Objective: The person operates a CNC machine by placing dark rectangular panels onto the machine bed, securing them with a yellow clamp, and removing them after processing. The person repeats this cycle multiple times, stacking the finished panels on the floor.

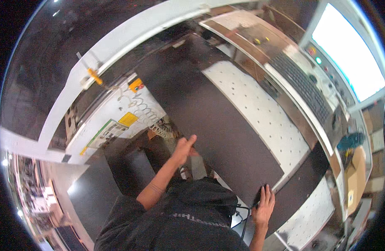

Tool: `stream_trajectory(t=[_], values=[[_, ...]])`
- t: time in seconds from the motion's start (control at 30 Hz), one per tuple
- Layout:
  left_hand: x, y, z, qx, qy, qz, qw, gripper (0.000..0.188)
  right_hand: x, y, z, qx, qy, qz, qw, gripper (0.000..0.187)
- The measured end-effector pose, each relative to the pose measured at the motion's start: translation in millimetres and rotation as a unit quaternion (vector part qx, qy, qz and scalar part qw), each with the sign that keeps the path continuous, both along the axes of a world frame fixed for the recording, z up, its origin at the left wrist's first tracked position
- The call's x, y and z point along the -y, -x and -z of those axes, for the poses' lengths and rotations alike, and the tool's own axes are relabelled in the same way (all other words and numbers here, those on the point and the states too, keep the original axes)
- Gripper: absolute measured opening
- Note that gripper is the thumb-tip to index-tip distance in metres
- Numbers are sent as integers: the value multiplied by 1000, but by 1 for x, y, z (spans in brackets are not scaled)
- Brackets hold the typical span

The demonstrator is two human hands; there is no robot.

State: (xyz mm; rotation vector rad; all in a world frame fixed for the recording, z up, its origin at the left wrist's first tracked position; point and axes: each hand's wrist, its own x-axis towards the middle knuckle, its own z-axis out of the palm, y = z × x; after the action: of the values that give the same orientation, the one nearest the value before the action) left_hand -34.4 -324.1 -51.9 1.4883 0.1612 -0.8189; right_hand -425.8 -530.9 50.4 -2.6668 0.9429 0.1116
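Observation:
A long, dark brown panel (219,125) lies in front of me, running from the upper left to the lower right over a white, hole-dotted table (259,113). At its near edge is my left hand (183,151), closed, with the thumb on top of the panel and the other fingers mostly hidden. My right hand (263,206) rests at the panel's right end near the corner. Its fingers are stretched out, with the fingertips on the panel's edge. Beside that hand a black cable (245,219) hangs close to my body.
On the right are a keyboard (299,81) on a shelf and a bright screen (347,50). A white machine side (117,113) with a coiled hose (146,112) stands at the left. Dark panels (94,196) stand lower left. Cardboard (356,180) leans far right.

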Motion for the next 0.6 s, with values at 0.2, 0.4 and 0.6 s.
stream_trajectory(t=[0.2,0.4,0.6], values=[[1,34,-43,-186,218,57,956,48,16,62,20,83,71,-4,994,76],[14,39,-90,-158,337,254,893,46,33,104,16,330,115,37,936,38],[31,29,-66,-181,338,293,876,72,21,147,14,467,50,246,848,35]])
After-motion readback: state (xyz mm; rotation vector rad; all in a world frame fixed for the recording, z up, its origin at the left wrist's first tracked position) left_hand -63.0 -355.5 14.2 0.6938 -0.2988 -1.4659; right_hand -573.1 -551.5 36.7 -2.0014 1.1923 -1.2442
